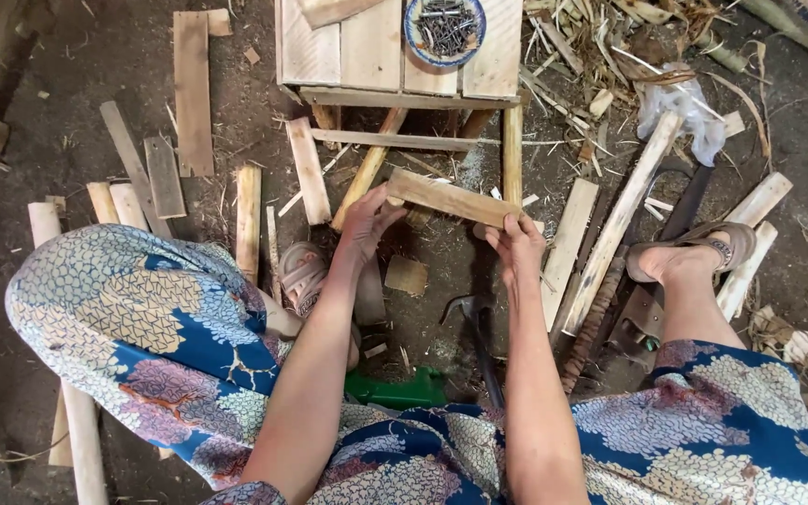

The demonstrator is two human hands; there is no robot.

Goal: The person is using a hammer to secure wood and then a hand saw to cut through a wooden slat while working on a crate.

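Both hands hold a short flat wooden slat crosswise in front of a small wooden stool frame. My left hand grips the slat's left end. My right hand grips its right end from below. The slat lies against the stool's two front legs, tilted slightly down to the right. A blue-rimmed plate of dark nails sits on the stool's plank top. A hammer lies on the ground between my forearms.
Loose wooden slats and sticks lie scattered on the dirt floor. A saw lies by my sandalled right foot. A green object sits near my lap. Wood shavings and a plastic bag lie at upper right.
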